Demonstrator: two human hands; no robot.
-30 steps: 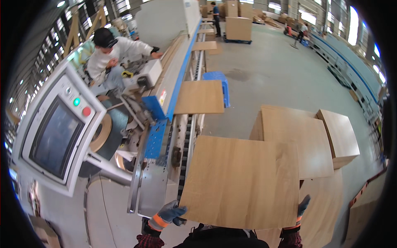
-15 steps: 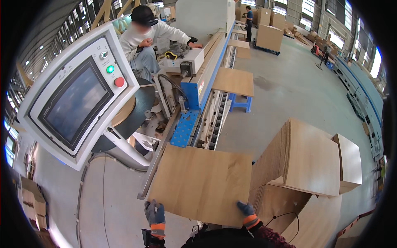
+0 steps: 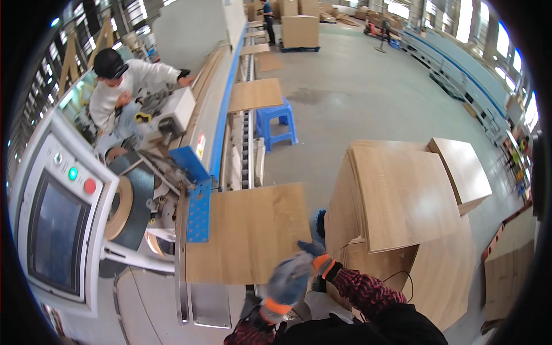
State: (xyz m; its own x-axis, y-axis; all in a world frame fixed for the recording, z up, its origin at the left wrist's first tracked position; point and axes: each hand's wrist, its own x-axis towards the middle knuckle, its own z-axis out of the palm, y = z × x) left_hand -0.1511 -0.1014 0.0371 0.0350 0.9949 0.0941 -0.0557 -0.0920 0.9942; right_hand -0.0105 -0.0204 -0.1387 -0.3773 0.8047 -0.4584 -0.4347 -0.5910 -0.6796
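A light wood-grain panel [image 3: 247, 230] lies flat at the near end of a long machine, its left side beside a perforated blue plate [image 3: 199, 215]. My right hand [image 3: 315, 253], in a grey-blue glove with an orange cuff, holds the panel's right edge by the near corner. Just to its left is my left hand [image 3: 289, 279], gloved alike, over the panel's near edge. Motion blurs that hand, so its fingers cannot be made out, nor whether it touches the wood.
A stack of wood panels [image 3: 402, 195] stands at my right. On the left is a control console [image 3: 60, 224] on an arm. A seated co-worker [image 3: 129, 89] is behind the machine [image 3: 227, 98]. Farther along, another panel [image 3: 256, 94] overhangs a blue stool [image 3: 276, 123].
The panel has moved forward, up to the blue plate. My left hand has left its near left corner and come across beside my right hand. My view has turned right.
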